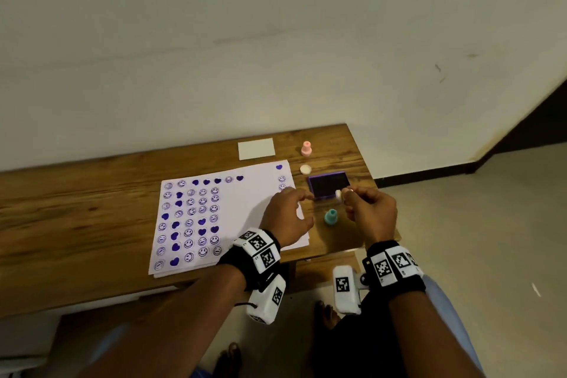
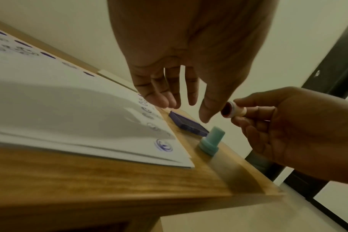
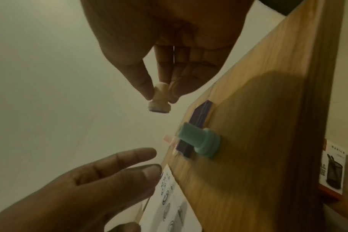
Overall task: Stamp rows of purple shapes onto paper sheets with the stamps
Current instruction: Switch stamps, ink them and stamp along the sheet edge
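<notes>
We see the right hand (image 1: 369, 213) pinching a cream stamp (image 2: 235, 109) between thumb and fingertips, lifted off the wooden table (image 1: 92, 190), near the purple ink pad (image 1: 328, 185). The left hand (image 1: 287, 216) holds nothing — fingers loose and spread over the right edge of the paper sheet (image 1: 245, 209), which carries rows of purple hearts and smiley faces. A teal stamp (image 1: 331, 217) stands upright between the hands; a pink stamp (image 1: 306, 148) stands farther back.
</notes>
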The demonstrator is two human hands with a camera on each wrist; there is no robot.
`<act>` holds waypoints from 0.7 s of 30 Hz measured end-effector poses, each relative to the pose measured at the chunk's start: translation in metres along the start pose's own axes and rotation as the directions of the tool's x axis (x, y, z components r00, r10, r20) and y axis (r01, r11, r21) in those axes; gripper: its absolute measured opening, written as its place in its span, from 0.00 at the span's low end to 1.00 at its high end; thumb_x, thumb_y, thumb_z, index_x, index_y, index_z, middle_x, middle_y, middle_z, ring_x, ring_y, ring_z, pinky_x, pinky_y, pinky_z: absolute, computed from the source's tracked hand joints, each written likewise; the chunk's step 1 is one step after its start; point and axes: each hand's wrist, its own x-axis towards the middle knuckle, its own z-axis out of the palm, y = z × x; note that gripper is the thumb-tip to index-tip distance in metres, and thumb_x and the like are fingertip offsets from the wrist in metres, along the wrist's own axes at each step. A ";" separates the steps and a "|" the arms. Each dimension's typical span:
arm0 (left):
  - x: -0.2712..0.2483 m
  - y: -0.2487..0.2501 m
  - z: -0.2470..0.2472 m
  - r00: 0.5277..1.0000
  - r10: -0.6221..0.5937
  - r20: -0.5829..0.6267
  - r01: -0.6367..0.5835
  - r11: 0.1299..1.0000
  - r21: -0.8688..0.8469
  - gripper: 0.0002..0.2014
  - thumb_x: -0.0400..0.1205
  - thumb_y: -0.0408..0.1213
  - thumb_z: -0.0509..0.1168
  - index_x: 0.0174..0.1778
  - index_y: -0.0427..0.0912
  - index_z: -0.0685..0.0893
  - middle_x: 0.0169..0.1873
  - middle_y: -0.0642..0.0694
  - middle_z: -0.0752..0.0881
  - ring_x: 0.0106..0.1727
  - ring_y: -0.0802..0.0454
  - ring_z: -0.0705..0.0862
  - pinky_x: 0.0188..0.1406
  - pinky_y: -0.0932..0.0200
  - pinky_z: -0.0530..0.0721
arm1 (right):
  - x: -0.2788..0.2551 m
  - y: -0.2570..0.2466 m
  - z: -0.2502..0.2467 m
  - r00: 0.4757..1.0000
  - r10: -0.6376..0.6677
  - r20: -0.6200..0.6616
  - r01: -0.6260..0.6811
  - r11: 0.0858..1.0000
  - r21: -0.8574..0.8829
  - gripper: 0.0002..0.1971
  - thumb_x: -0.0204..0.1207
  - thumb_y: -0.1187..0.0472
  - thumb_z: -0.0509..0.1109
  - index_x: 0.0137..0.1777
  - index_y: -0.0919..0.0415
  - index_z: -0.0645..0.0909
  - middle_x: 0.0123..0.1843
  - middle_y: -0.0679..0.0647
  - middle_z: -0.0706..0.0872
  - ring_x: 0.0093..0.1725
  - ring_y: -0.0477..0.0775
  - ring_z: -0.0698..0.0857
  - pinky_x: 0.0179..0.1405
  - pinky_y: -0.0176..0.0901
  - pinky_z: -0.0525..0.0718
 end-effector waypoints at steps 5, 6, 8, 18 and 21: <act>0.015 0.003 0.012 0.999 0.049 0.006 -0.049 0.999 -0.016 0.21 0.71 0.30 0.75 0.60 0.45 0.85 0.58 0.48 0.84 0.54 0.53 0.83 0.49 0.68 0.79 | 0.012 0.003 -0.005 1.000 0.019 0.000 -0.019 0.999 0.049 0.04 0.71 0.62 0.81 0.38 0.53 0.91 0.37 0.51 0.93 0.41 0.52 0.90 0.50 0.54 0.90; 0.018 0.002 0.011 0.998 0.057 -0.022 -0.057 0.998 -0.016 0.19 0.72 0.30 0.74 0.59 0.45 0.86 0.56 0.49 0.84 0.51 0.55 0.82 0.46 0.72 0.78 | 0.013 0.004 -0.006 1.000 0.024 0.003 -0.024 0.999 0.048 0.03 0.71 0.61 0.81 0.38 0.52 0.91 0.37 0.51 0.93 0.41 0.52 0.90 0.51 0.55 0.90; 0.029 -0.001 0.009 0.996 0.061 -0.063 -0.060 0.998 0.021 0.16 0.74 0.31 0.73 0.57 0.45 0.87 0.54 0.48 0.84 0.47 0.58 0.79 0.41 0.75 0.73 | 0.016 0.006 -0.006 0.999 0.031 0.012 -0.031 0.999 0.038 0.02 0.71 0.61 0.81 0.40 0.54 0.92 0.37 0.51 0.94 0.42 0.52 0.91 0.53 0.57 0.91; 0.123 -0.015 -0.005 0.969 0.216 0.117 -0.246 0.831 0.499 0.19 0.74 0.36 0.71 0.62 0.45 0.85 0.64 0.43 0.84 0.63 0.35 0.81 0.62 0.47 0.77 | 0.023 0.007 0.001 0.998 0.039 0.043 -0.041 0.997 0.058 0.03 0.72 0.60 0.81 0.42 0.59 0.93 0.40 0.49 0.93 0.44 0.43 0.91 0.41 0.28 0.81; 0.131 -0.014 -0.005 0.960 0.213 0.181 -0.279 0.769 0.576 0.19 0.75 0.36 0.70 0.64 0.46 0.84 0.65 0.44 0.83 0.63 0.34 0.79 0.62 0.45 0.77 | 0.024 0.009 0.001 0.997 0.064 0.045 -0.067 0.995 0.071 0.04 0.72 0.60 0.80 0.44 0.59 0.93 0.41 0.48 0.94 0.45 0.40 0.91 0.40 0.26 0.80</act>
